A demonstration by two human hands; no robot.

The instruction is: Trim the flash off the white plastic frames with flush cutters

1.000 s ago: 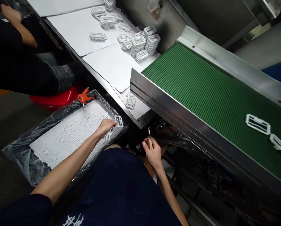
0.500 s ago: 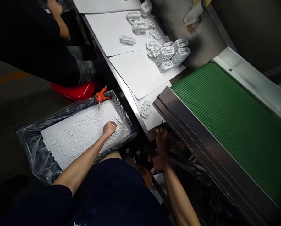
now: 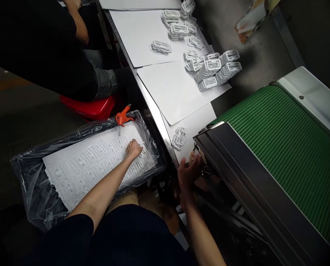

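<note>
We're on a dim shop floor (image 3: 12,111) - dark concrete, a faded orange line (image 3: 4,82) across it. A red plastic stool (image 3: 89,108) sits just beside the stainless steel table edge (image 3: 151,107). A grey wall (image 3: 264,62) runs behind the table, with a paper scrap (image 3: 252,22) against it. A green belt conveyor (image 3: 281,155) in a steel frame stands on our right - light is low throughout.

Head-worn camera, facing forward and down, close (left hand (image 3: 133,149), right hand (image 3: 187,173) in view)
</note>
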